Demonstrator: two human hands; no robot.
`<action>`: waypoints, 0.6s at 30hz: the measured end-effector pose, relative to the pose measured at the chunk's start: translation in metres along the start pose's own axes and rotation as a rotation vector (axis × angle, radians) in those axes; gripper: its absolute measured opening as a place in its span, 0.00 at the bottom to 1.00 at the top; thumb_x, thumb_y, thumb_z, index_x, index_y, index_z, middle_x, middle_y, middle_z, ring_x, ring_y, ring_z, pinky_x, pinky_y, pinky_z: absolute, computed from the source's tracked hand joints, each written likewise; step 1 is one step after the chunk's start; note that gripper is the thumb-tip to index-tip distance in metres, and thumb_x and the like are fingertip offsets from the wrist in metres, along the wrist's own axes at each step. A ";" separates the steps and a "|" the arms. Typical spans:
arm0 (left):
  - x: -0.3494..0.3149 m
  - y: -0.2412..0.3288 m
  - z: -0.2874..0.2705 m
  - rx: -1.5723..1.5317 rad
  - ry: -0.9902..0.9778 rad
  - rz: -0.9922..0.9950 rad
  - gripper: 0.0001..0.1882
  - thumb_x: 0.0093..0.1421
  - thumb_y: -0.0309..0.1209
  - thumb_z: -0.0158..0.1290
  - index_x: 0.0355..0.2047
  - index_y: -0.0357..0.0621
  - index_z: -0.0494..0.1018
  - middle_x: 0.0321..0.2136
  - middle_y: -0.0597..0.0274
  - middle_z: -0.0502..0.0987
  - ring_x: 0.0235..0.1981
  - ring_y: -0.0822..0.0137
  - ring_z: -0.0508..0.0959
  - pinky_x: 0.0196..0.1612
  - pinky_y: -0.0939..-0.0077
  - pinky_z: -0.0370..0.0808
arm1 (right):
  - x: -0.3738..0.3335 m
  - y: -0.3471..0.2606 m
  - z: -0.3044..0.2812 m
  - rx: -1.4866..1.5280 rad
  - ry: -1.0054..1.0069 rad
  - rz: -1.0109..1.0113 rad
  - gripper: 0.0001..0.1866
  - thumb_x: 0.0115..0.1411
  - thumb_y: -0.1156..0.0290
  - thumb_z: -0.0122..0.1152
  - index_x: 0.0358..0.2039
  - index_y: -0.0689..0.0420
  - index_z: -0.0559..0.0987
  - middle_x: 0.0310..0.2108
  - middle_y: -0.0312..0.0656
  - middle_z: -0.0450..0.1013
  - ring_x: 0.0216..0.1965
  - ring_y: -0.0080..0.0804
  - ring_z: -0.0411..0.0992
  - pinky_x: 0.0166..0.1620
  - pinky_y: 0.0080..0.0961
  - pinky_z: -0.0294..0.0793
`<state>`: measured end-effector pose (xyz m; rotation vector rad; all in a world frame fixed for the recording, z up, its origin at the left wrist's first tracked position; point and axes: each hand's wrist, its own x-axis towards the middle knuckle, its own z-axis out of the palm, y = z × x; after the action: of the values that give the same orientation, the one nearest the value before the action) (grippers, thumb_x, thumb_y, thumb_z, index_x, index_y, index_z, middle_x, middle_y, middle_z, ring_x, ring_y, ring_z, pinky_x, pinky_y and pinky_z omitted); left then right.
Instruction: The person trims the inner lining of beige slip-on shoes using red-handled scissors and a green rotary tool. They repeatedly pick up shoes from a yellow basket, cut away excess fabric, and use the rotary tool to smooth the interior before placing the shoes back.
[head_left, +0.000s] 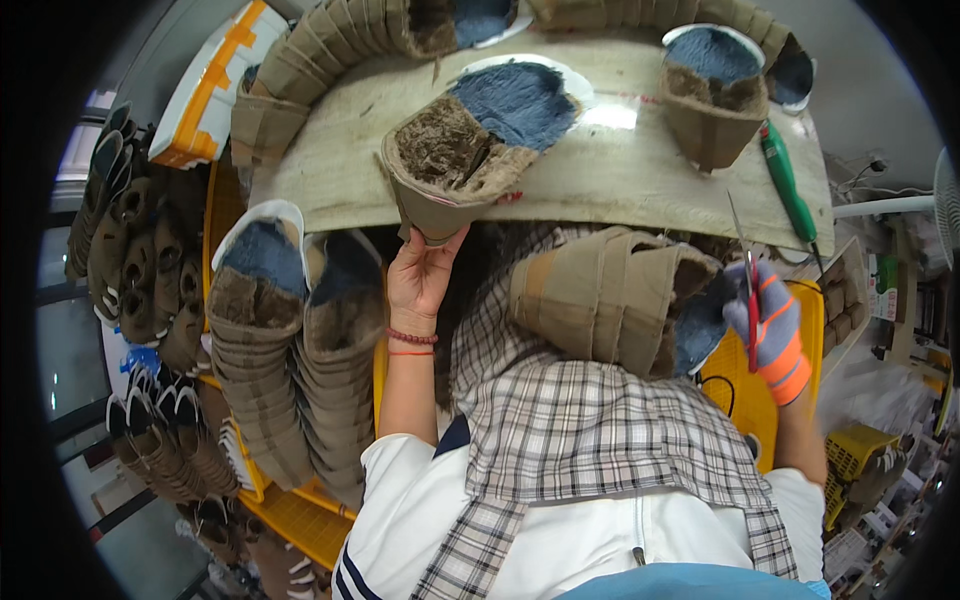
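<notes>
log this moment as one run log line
left hand: holds fur-lined shoe upper at table edge | right hand: gloved, holds red-handled scissors near stacked uppers on lap

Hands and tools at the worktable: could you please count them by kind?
Bare hands: 1, the left hand, holding a fur-lined shoe
Gloved hands: 1, the right hand
Scissors: 1, red-handled scissors in the glove
Green-handled tools: 1, the green-handled tool on the worktable
Total: 4
</notes>
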<state>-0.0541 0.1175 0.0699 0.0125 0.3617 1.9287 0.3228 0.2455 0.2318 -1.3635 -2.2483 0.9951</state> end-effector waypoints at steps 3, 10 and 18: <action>-0.014 0.004 -0.030 0.102 -0.004 0.022 0.23 0.57 0.28 0.53 0.53 0.36 0.64 0.55 0.48 0.65 0.56 0.55 0.65 0.61 0.54 0.60 | 0.026 -0.045 -0.005 -0.282 0.002 -0.196 0.16 0.46 0.72 0.66 0.35 0.60 0.72 0.22 0.45 0.68 0.23 0.39 0.69 0.30 0.26 0.69; -0.038 0.007 -0.022 0.227 0.020 -0.018 0.19 0.55 0.26 0.55 0.47 0.34 0.69 0.55 0.38 0.62 0.56 0.54 0.65 0.59 0.54 0.63 | 0.108 -0.096 0.026 -0.708 -0.150 -0.747 0.15 0.46 0.66 0.65 0.35 0.53 0.75 0.29 0.40 0.73 0.31 0.40 0.72 0.33 0.31 0.71; -0.041 -0.003 -0.032 0.205 0.074 0.004 0.16 0.55 0.23 0.54 0.45 0.35 0.70 0.51 0.41 0.67 0.55 0.55 0.66 0.55 0.62 0.69 | 0.154 -0.096 0.083 -1.087 -0.352 -0.527 0.16 0.50 0.57 0.60 0.36 0.52 0.77 0.28 0.39 0.76 0.30 0.36 0.76 0.30 0.30 0.75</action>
<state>-0.0418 0.0734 0.0450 0.0764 0.6076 1.8922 0.1369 0.3185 0.2303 -0.7633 -3.3537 -0.2813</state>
